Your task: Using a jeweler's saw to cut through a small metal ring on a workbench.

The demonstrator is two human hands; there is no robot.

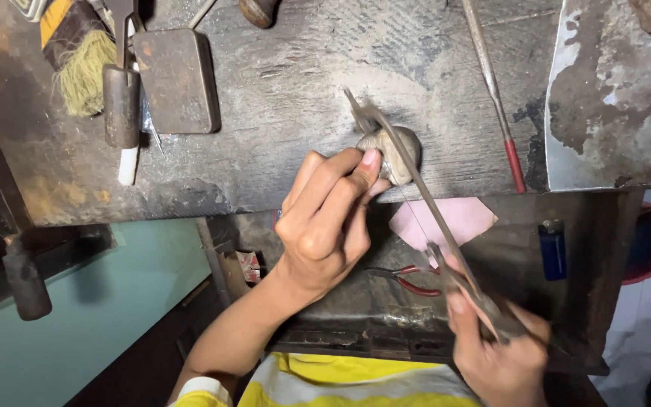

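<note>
Here both hands (pixel 325 226) work a saw frame (pixel 416 188) across the bench peg (pixel 393 151).

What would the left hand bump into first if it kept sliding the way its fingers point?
The left hand points up and right across the bench. Its fingers already touch the small grey workpiece under the saw frame, so that comes first; depth is hard to judge.

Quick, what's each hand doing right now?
Left hand: closed, pinching the small grey workpiece on the bench edge.
Right hand: closed on the saw frame.

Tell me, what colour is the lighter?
Blue; the lighter shows in the head view, below the bench edge.
</note>
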